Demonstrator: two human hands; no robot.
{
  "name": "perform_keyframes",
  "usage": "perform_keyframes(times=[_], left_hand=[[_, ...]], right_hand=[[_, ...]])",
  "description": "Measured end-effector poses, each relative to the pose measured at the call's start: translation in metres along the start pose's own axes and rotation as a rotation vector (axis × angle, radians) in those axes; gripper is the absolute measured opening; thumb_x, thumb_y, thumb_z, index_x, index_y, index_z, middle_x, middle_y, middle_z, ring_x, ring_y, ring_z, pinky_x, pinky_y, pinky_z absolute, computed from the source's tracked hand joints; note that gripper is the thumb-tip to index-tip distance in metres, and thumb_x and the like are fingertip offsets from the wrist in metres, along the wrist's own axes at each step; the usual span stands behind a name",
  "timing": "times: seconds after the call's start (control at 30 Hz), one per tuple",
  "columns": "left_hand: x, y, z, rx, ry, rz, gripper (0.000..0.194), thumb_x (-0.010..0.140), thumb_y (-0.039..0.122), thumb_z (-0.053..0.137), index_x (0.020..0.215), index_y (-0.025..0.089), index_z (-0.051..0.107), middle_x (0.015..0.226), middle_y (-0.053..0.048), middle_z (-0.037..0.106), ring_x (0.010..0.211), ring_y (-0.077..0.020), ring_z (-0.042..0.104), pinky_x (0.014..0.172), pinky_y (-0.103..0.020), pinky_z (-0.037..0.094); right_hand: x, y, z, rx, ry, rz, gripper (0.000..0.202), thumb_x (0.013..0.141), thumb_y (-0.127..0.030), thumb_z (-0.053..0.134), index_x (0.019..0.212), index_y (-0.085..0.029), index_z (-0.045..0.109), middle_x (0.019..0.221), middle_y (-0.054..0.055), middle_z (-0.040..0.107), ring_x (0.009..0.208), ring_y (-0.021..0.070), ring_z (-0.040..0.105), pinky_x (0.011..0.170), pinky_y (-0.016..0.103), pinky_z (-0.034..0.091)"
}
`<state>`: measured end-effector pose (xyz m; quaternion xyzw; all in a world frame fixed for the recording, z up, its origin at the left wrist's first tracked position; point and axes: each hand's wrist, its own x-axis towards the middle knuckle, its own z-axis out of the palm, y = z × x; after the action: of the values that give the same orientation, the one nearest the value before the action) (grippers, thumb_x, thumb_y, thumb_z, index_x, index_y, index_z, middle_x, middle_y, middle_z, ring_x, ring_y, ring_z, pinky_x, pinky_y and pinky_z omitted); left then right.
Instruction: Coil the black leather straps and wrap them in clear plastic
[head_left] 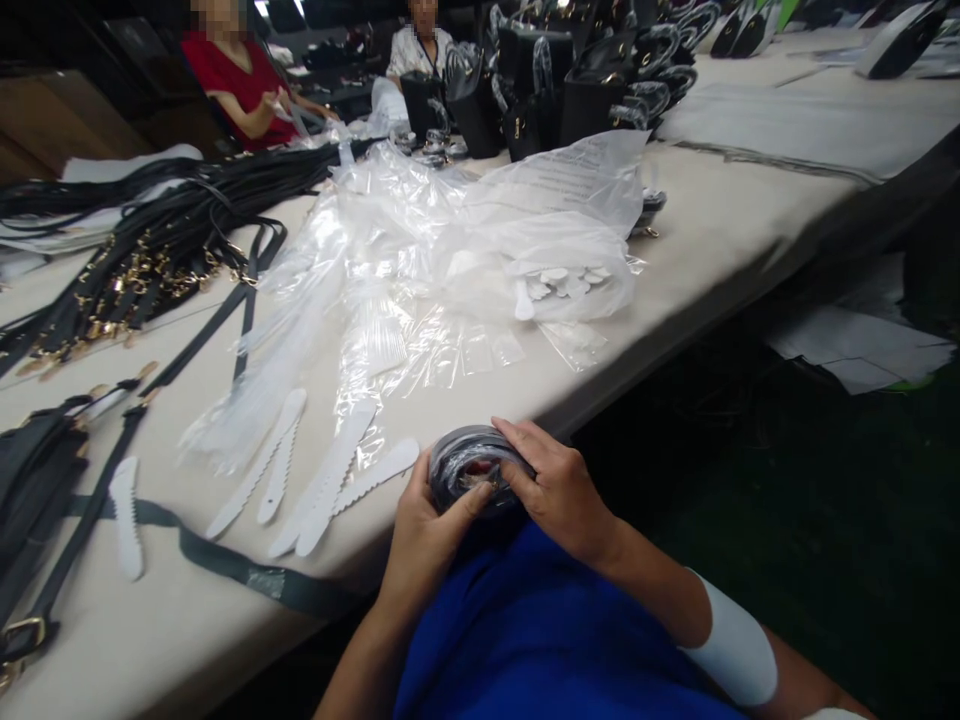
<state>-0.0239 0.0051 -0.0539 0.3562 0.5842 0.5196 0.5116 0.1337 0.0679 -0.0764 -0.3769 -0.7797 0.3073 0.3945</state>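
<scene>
While the blue garment (pixel 540 630) occupies the nearest position, the coiled strap (pixel 459 447) lies directly above its upper part, in front of the table's near edge. The coil is dark, with a glossy, apparently film-covered surface. Its outline is nearly round, so it presents no distinct long axis; its central opening faces up toward the wearer.

The left hand (pixel 431 515) bears on the coil's left side, and the right hand (pixel 559 490) bears on its right side. Both are in contact; neither is nearer. Each hand is partly closed, with fingers curved about the outer rim and the thumb turned inward to the central opening. The contents of that opening are too blurred to identify.

Beyond the hands, to the left, white serrated strips (pixel 347 477) lie on the table (pixel 420 405). Next, straight ahead, flat clear sleeves (pixel 476 350) spread out near a larger plastic bag (pixel 555 190). Farther left lies a heap of black straps (pixel 180 205). Farthest ahead stand black handbags (pixel 532 75).
</scene>
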Motion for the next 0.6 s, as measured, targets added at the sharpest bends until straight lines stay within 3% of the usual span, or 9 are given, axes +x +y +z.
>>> perform_keyframes(times=[0.13,0.27,0.37,0.5,0.6], left_hand=[[0.006,-0.002,0.002,0.231,-0.048,0.015,0.064,0.076,0.037,0.077,0.131,0.019,0.049,0.118,-0.009,0.065,0.107,-0.0272,0.063,0.096,-0.039,0.048],[0.002,-0.012,0.009,0.254,-0.141,0.051,0.054,0.083,0.038,0.07,0.13,0.019,0.051,0.118,-0.007,0.065,0.107,-0.0256,0.062,0.096,-0.035,0.047],[-0.003,-0.016,0.014,0.167,-0.085,0.047,0.044,0.088,0.043,0.062,0.124,0.017,0.056,0.117,-0.007,0.066,0.107,-0.0252,0.062,0.092,-0.031,0.048],[-0.007,-0.024,0.021,0.012,0.044,0.012,0.042,0.089,0.045,0.062,0.12,0.016,0.058,0.108,-0.006,0.069,0.099,-0.0237,0.064,0.087,-0.029,0.05],[-0.009,-0.032,0.027,-0.121,0.126,0.004,0.042,0.088,0.044,0.063,0.121,0.017,0.058,0.108,-0.007,0.07,0.099,-0.0235,0.065,0.087,-0.03,0.05]], right_hand=[[0.004,-0.002,-0.024,-0.182,-0.257,-0.028,0.042,0.093,-0.01,0.055,0.135,-0.011,0.054,0.11,0.013,0.064,0.095,0.0276,0.065,0.089,0.04,0.054],[0.005,0.005,-0.035,-0.072,-0.371,-0.003,0.041,0.093,-0.011,0.057,0.133,-0.018,0.057,0.103,0.006,0.065,0.092,0.0219,0.064,0.088,0.032,0.051],[0.0,0.011,-0.031,0.148,-0.312,0.048,0.036,0.092,-0.018,0.063,0.129,-0.019,0.062,0.1,0.004,0.064,0.091,0.0192,0.062,0.085,0.027,0.049],[-0.009,0.015,-0.016,0.39,-0.12,0.214,0.034,0.087,-0.035,0.074,0.116,-0.018,0.071,0.085,0.001,0.061,0.067,0.0143,0.055,0.062,0.024,0.046],[-0.013,0.015,-0.004,0.569,-0.012,0.315,0.034,0.085,-0.041,0.075,0.112,-0.02,0.073,0.09,0.002,0.063,0.078,0.0175,0.058,0.067,0.024,0.047]])
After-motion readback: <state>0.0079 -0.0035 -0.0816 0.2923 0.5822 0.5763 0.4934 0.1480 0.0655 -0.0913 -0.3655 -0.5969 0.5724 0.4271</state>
